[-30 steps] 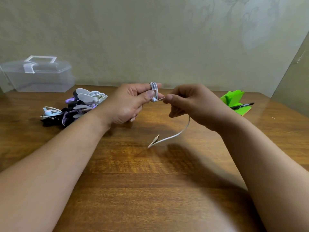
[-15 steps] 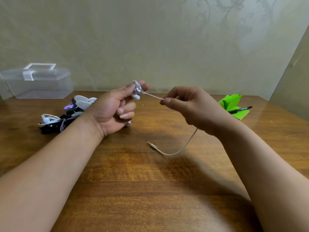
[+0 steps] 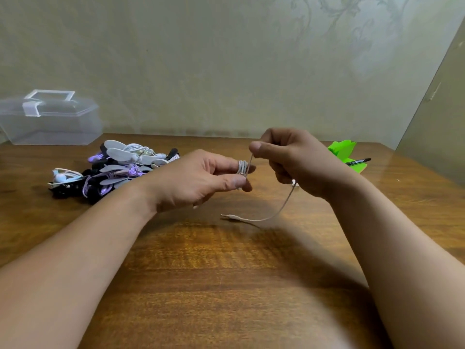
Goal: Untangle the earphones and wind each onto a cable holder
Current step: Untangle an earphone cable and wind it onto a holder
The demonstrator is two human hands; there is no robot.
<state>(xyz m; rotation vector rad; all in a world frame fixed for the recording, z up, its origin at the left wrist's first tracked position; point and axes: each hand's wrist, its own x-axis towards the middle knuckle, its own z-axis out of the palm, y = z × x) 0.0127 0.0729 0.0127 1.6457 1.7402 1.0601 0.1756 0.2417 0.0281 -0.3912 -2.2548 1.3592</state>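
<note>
My left hand (image 3: 201,180) pinches a small coil of white earphone cable (image 3: 242,168) between thumb and fingers, above the table's middle. My right hand (image 3: 297,159) pinches the same cable just above the coil and holds it taut. The loose tail of the cable (image 3: 281,209) hangs from under my right hand and curves down to the jack plug (image 3: 230,217), which lies on the table. Whether a cable holder sits inside the coil is hidden by my fingers. A pile of wound white, purple and black earphones (image 3: 118,170) lies to the left.
A clear plastic box (image 3: 50,119) with a handle stands at the back left against the wall. Green paper (image 3: 344,154) with a black pen (image 3: 357,161) on it lies at the back right. The wooden table (image 3: 226,285) spreads between my forearms.
My left hand turned palm-down and moved right, bringing the coil under my right hand. The cable between the hands shortened, and the tail with the plug shifted slightly.
</note>
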